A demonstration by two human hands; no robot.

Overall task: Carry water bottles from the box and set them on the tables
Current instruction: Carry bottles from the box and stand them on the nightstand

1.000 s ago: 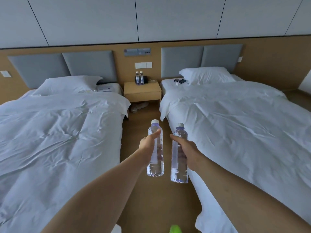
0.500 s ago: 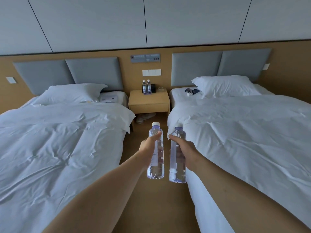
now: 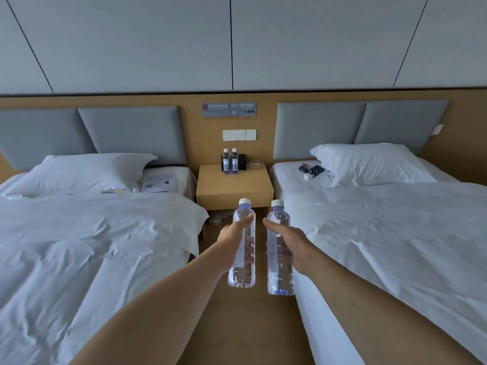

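One upright bottle (image 3: 243,243) is gripped by the left hand (image 3: 232,242), another bottle (image 3: 279,248) by the right hand (image 3: 288,246); both are held forward, apparently bound for the bedside table (image 3: 234,187).

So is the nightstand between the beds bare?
No, the nightstand already holds two bottles near its back edge.

Soft, even, bluish daylight fills the room, perhaps from a window outside the frame. Shadows are faint; the floor gap under the nightstand (image 3: 234,189) at centre is darkest. No glare. Wide-angle distortion bows the wall panel seams (image 3: 231,43) outward toward the upper corners. The forearms at the lower edge look stretched and slightly soft; the centre is sharp.
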